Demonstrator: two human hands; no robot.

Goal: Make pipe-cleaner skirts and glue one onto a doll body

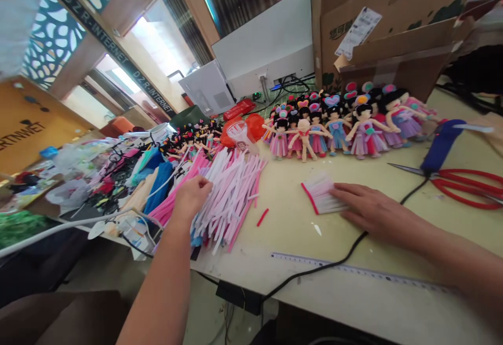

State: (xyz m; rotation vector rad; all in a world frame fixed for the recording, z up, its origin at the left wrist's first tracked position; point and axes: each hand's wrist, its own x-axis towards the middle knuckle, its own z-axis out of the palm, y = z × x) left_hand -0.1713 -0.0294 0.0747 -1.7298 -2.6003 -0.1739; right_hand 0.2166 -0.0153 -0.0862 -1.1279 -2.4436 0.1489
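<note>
My left hand (193, 194) is closed at the left side of a pile of white and pink fuzzy strips (230, 196); what its fingers hold, if anything, is too small to make out. On the table, my right hand (363, 206) lies flat with its fingertips on the right edge of a small white piece with a red border (323, 194). A short red strip (262, 217) lies between the pile and the white piece. Behind them stand rows of small dolls in colourful skirts (365, 135), with one undressed beige doll (305, 138) in front.
Red-handled scissors (467, 185) and a blue tool (442, 146) lie at the right. A black cable (334, 264) crosses the ruler (373, 274) near the front edge. Cardboard boxes (385, 31) and a monitor (267, 36) stand behind. Bagged materials (70, 193) crowd the left.
</note>
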